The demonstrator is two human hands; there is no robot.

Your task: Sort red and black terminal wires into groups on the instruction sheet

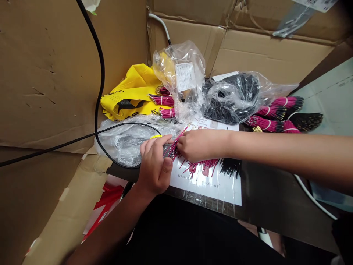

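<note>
On the dark bench, a loose spread of pink wires (209, 166) with bare metal ends lies over a printed sheet (228, 191). My right hand (198, 145) reaches in from the right, its fingers closed on several of these wires; the fingertips are partly hidden. Just left of it, my left hand (156, 167) has its fingers stretched towards the same wires, with the thumb held apart. A yellow piece (156, 136) on a thin black cable shows behind the left fingers. Black wires (231, 167) lie right of the pink ones, below my right wrist.
Tied pink wire bundles (267, 124) and a black bundle (306, 120) sit at the right. Behind are a bag of black wires (234, 97), a labelled clear bag (185, 75) and a yellow bag (132, 82). Cardboard walls (121, 36) enclose the bench; a black cable (100, 73) hangs left.
</note>
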